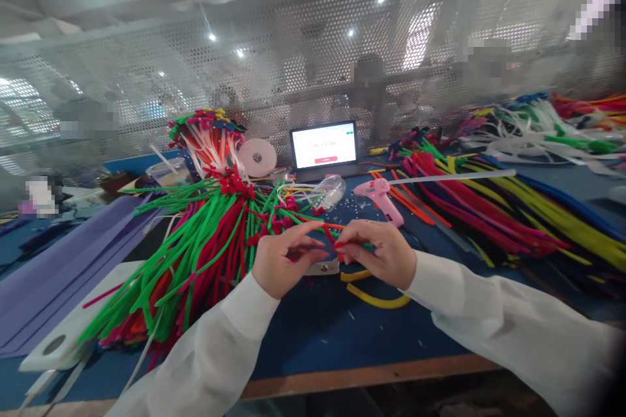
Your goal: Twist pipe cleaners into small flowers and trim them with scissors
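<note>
Both of my hands meet over the blue table (317, 332), in white sleeves. My left hand (281, 260) and my right hand (379, 251) pinch the two ends of a short red pipe cleaner piece (333, 242), fingers curled closed on it. Just beneath them lie yellow-handled scissors (376, 300). To the left spreads a heap of finished green-stemmed red flowers (195, 254) made of pipe cleaners.
A pink glue gun (381, 199) lies behind my hands beside a clear plastic cup on its side (330, 192). A tablet (324, 144) stands at the back. Long bundles of coloured pipe cleaners (489, 208) cover the right; purple sheets (59, 260) lie at left.
</note>
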A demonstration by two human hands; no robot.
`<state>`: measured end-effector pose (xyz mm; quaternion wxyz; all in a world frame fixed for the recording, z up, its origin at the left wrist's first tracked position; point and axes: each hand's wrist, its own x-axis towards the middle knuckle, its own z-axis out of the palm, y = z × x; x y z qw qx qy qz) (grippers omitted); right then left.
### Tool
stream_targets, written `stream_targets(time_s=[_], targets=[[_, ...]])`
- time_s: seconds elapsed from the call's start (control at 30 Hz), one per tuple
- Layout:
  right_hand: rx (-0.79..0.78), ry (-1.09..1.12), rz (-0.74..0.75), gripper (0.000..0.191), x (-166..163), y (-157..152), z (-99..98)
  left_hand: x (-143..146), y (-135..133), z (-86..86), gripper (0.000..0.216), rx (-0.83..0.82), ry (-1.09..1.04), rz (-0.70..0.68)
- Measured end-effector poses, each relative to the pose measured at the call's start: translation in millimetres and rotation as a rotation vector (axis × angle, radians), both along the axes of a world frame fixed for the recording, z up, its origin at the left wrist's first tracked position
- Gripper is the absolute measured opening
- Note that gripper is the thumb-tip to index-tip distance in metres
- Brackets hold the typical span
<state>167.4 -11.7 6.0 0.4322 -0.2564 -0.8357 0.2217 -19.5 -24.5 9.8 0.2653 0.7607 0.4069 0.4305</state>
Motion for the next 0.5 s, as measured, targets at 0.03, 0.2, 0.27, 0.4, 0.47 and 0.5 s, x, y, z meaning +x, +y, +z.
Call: stream_targets(time_s=[0.03, 0.2, 0.27, 0.4, 0.47, 0.5], targets=[[0.057, -0.005, -0.014, 0.012, 0, 0, -1.3, 4, -3, -1.3, 0.042, -0.065, -0.046, -0.03], [0.16, -0.06, -0.081, 0.013, -2, 1, -9.1, 17, -13, -8.0, 0.045, -0.137, -0.136, -0.025], [0.16, -0.07, -0.105, 0.013, -3, 1, -11.8, 18, -13, -9.2, 0.033, -0.113, -0.124, -0.008], [0.152, -0.083, -0.102, 0.015, -5, 0, -12.4, 17, -10, -10.6, 0.014, -0.172, -0.197, -0.018], [0.151, -0.099, -0.068, 0.017, -4, -1, -8.8, 16, -7, -10.6, 0.014, -0.239, -0.293, -0.028], [0.153, -0.109, -0.048, 0.02, -4, -1, -6.1, 16, -6, -10.2, 0.015, -0.261, -0.345, -0.022]])
